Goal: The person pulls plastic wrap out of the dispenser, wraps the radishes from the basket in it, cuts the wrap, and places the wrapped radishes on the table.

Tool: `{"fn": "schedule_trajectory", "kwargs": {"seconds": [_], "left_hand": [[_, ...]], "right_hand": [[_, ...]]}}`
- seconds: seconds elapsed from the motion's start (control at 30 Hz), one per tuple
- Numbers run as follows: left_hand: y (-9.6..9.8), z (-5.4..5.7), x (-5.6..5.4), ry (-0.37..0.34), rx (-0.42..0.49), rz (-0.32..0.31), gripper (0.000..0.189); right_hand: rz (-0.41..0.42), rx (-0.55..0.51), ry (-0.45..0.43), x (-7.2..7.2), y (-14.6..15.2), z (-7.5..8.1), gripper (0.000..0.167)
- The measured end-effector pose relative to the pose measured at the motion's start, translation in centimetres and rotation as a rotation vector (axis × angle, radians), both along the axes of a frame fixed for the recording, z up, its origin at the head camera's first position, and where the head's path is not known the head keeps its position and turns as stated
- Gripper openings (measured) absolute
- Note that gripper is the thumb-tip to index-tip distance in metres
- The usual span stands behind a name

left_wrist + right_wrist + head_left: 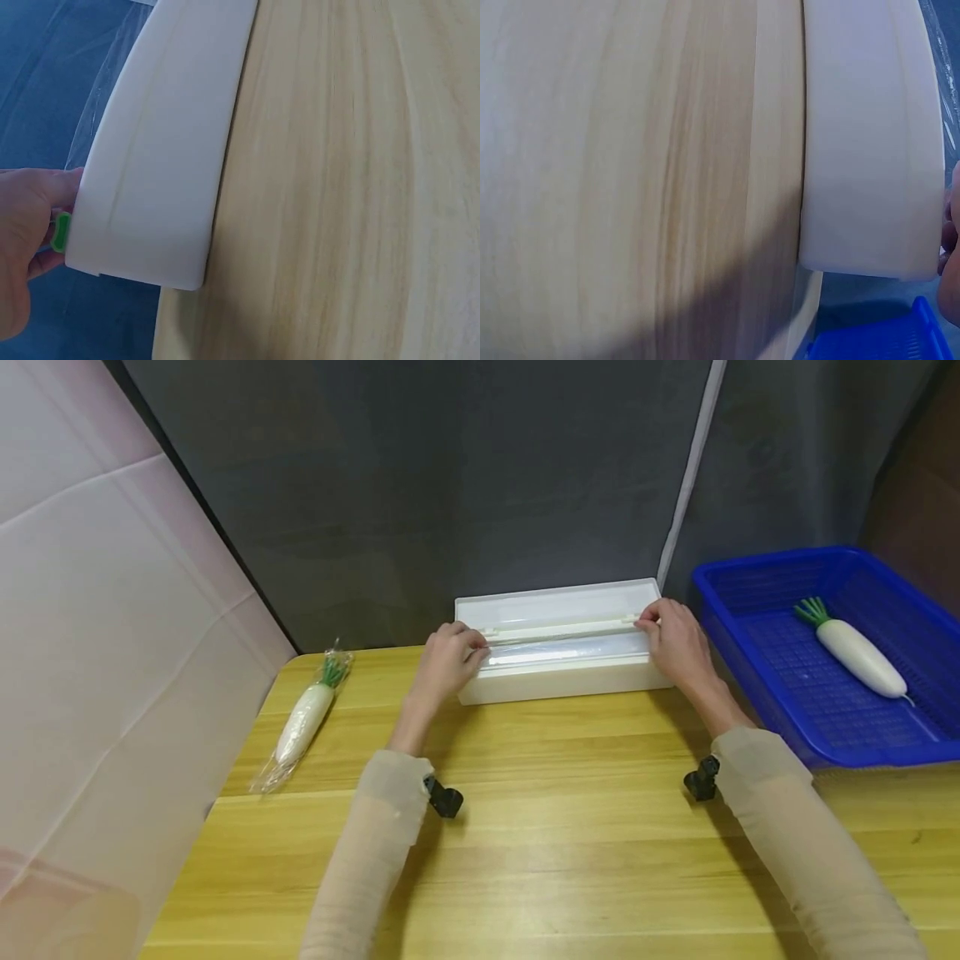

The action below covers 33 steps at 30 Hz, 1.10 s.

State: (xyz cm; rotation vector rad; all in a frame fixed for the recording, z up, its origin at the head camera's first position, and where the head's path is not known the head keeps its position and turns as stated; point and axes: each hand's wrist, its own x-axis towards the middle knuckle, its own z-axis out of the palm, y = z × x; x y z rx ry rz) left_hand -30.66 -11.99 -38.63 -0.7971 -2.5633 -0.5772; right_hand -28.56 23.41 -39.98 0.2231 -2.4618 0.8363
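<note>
A white cling film dispenser box (562, 681) stands on the table with its lid (555, 604) tipped up at the back. Inside it clear cling film (566, 649) shines, and a long thin white bar (558, 632) lies across behind it. My left hand (448, 658) pinches the bar's left end at the box's corner. At the other end my right hand (677, 639) pinches the bar between thumb and fingers. A small green piece (61, 232) shows between the left fingers in the left wrist view. The right fingertips are mostly cut off in the right wrist view.
A white radish (303, 722) wrapped in clear film lies at the table's left. On the right a blue plastic basket (772, 693) holds an unwrapped white radish (862, 656) with green stems. A dark grey curtain (420, 502) hangs behind the table (555, 852).
</note>
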Motion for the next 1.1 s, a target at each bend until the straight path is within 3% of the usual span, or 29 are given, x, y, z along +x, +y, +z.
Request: {"fn": "schedule_trajectory", "kwargs": {"seconds": [0.2, 0.47, 0.7, 0.83, 1.1], "left_hand": [[0.1, 0.7, -0.2, 0.023, -0.012, 0.02, 0.011], [-0.2, 0.9, 0.0, -0.041, 0.021, 0.044, 0.011], [-0.6, 0.7, 0.2, -0.063, 0.046, 0.05, 0.011], [-0.7, 0.6, 0.2, -0.065, 0.047, 0.053, 0.011], [-0.8, 0.6, 0.4, -0.066, 0.051, 0.049, 0.013]], "right_hand": [[0.011, -0.029, 0.008, 0.1, 0.1, 0.1, 0.015], [0.102, -0.077, 0.028, 0.1, 0.8, 0.2, 0.013], [0.159, -0.043, 0.034, 0.2, 2.0, 0.0, 0.013], [0.139, -0.019, 0.013, 0.3, 2.2, 0.0, 0.004], [0.056, -0.024, -0.048, 0.5, 2.3, 0.3, 0.008]]}}
